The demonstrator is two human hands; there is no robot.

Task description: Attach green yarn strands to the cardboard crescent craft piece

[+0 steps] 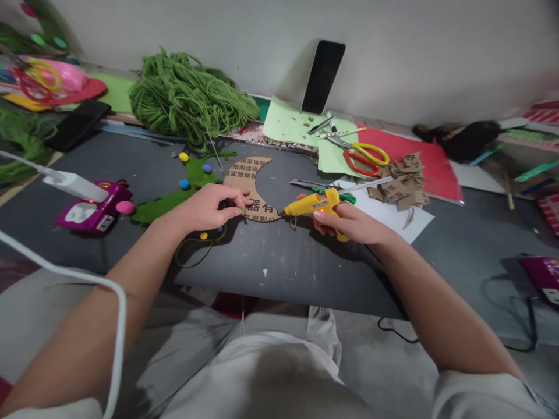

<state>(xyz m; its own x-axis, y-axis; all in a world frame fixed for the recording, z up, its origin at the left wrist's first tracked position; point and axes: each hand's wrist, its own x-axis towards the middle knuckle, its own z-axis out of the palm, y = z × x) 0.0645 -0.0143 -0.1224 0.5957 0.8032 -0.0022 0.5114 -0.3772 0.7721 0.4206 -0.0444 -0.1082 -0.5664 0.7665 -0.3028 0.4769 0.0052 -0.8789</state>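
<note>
A crescent-shaped piece of brown cardboard [238, 181] with printed characters lies flat on the dark table. Over its left lower part, my left hand [213, 206] is closed in a pinch, with a short bit of green yarn [245, 219] showing at the fingertips. My right hand [345, 221] is wrapped round a yellow glue gun [312, 203] with a clear glue stick in its back. The gun's nozzle points left, at the crescent's lower right tip; whether it touches is hard to tell. A green yarn-covered shape [163, 206] with coloured balls lies left of my left hand, partly hidden.
Behind sits a heap of green yarn [187, 96]. A phone [323, 75] leans on the wall. Scissors [367, 157], cardboard scraps [402, 180] and coloured paper [428, 157] lie to the right. A purple power socket [94, 206] and a white cable [117, 326] are left.
</note>
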